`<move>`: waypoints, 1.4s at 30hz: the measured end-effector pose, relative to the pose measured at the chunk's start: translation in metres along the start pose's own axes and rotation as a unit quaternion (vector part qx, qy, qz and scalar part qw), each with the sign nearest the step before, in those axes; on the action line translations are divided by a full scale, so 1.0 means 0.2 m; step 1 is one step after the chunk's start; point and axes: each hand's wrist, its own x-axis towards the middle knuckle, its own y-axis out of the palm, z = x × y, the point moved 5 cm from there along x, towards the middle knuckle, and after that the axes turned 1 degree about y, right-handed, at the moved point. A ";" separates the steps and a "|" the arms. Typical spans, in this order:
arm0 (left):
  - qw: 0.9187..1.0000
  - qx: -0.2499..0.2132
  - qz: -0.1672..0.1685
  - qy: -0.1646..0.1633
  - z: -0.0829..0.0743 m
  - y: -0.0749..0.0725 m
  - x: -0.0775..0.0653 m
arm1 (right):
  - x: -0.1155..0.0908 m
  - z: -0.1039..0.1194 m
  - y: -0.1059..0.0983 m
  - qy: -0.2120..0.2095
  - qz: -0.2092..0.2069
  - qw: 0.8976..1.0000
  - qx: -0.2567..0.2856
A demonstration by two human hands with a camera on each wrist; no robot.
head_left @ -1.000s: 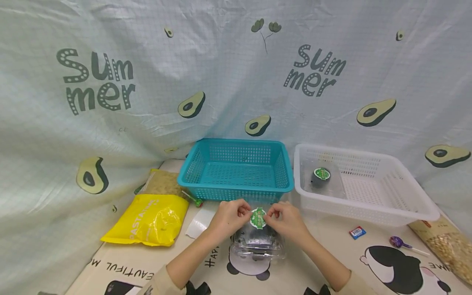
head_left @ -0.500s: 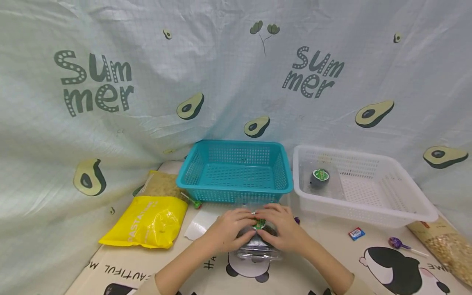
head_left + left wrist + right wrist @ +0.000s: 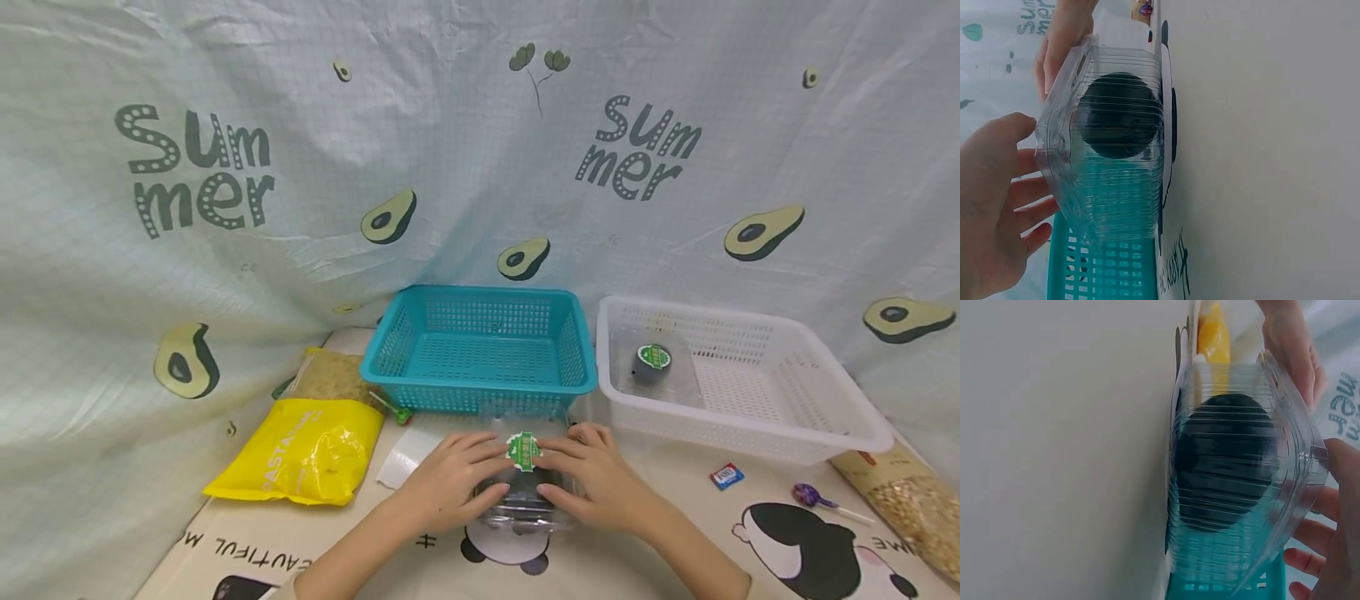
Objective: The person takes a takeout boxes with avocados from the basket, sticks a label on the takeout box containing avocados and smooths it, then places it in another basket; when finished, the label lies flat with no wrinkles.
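A clear plastic clamshell box (image 3: 525,522) stands on the table in front of me. Inside it, dark round contents (image 3: 1121,115) show through the ribbed wall. On its lid sits a green and white sticker (image 3: 523,451). My left hand (image 3: 459,483) rests on the lid from the left with fingers spread, fingertips at the sticker's edge. From the right, my right hand (image 3: 600,482) lies on the lid the same way, its fingers fairly straight. In the right wrist view, the thumb and fingers of that hand are along the lid's rim.
Behind the box stands a teal basket (image 3: 480,379). A white basket (image 3: 750,425) at right holds another clamshell with a green sticker. Yellow bag (image 3: 322,450), white paper (image 3: 405,457) and green lollipop (image 3: 402,415) lie left; small candy (image 3: 727,476), purple lollipop (image 3: 808,495) and grain bag (image 3: 911,500) right.
Both hands first pinched the sticker's edges over the lid, then laid their fingers over it. Now they have drawn apart to either side, and the sticker shows whole on the lid.
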 end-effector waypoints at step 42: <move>0.953 -0.289 -0.072 -0.049 -0.27 -0.14 0.59 | -0.33 -0.33 -0.69 0.204 -0.088 0.960 0.171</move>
